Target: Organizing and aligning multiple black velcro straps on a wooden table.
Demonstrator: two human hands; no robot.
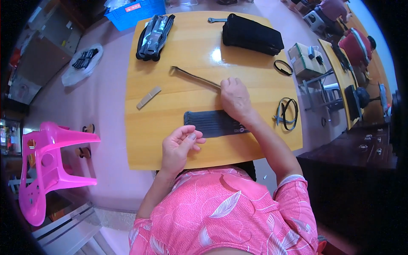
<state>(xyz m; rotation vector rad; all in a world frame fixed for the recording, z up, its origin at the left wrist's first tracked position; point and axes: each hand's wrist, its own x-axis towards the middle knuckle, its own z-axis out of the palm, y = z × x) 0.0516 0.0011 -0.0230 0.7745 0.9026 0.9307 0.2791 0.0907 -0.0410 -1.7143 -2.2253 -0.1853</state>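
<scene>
My right hand [234, 97] is closed on one end of a long, narrow dark strap [195, 77], which stretches away to the far left and ends in a small loop on the table. Under my right wrist lies a flat black bundle of straps [208, 123] set side by side, its right part partly covered by my forearm. Beside the bundle's near left corner, my left hand [180, 146] is held with loosely curled fingers and nothing visible in them. A small tan strip [148, 97] rests on the table farther left.
On the yellow wooden table [161, 140] lie a packaged black bundle [155, 38], a black stack [253, 34], a black loop [283, 67] and a coiled strap [287, 114]. A pink stool [46, 161] and a blue crate [135, 15] stand on the floor. Other people sit at far right.
</scene>
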